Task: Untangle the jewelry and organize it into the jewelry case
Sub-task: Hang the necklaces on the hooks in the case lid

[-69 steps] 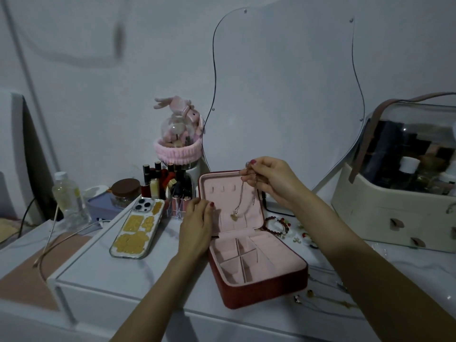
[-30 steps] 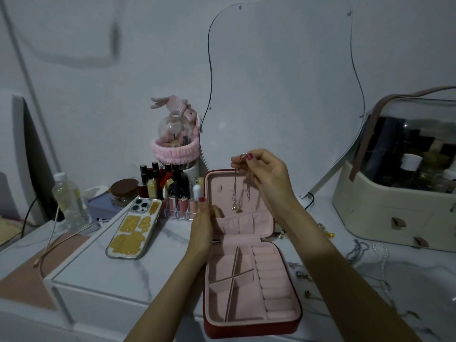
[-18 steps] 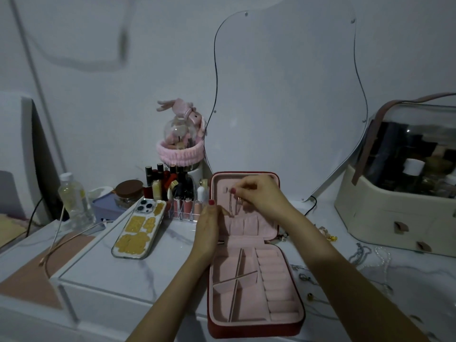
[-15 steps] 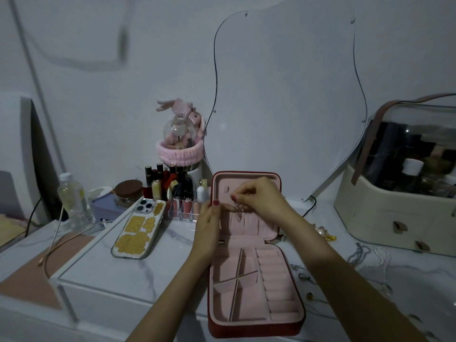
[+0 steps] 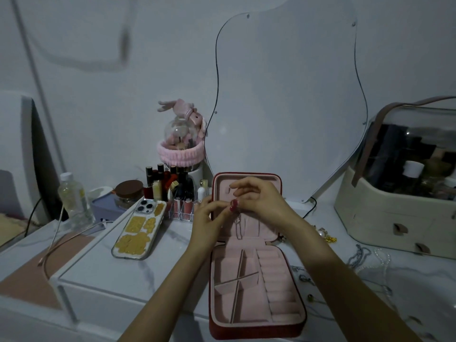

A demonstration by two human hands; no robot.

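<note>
The red, pink-lined jewelry case point(image 5: 256, 280) lay open on the white marbled worktop point(image 5: 153, 272), its lid point(image 5: 246, 206) standing upright at the far side. Both hands met in front of the lid's lining: the left hand point(image 5: 209, 220) and the right hand point(image 5: 261, 201) had thumb and fingertips curled together at the top of a thin gold chain necklace point(image 5: 238, 225), each seeming to pinch it, though the exact contact was too small to make out. The chain hung straight down against the lid's lower pocket. Such a chain would likely be very light, limp and slippery, prone to knotting, and thin enough to snap if tugged; holding it near the clasp end with fingertips and letting its weight draw it straight seemed the safest grip. More loose pale chains and small beaded pieces point(image 5: 370, 262) lay on the worktop to the right of the case, not yet sorted, and the compartments of the base looked unfilled.
</note>
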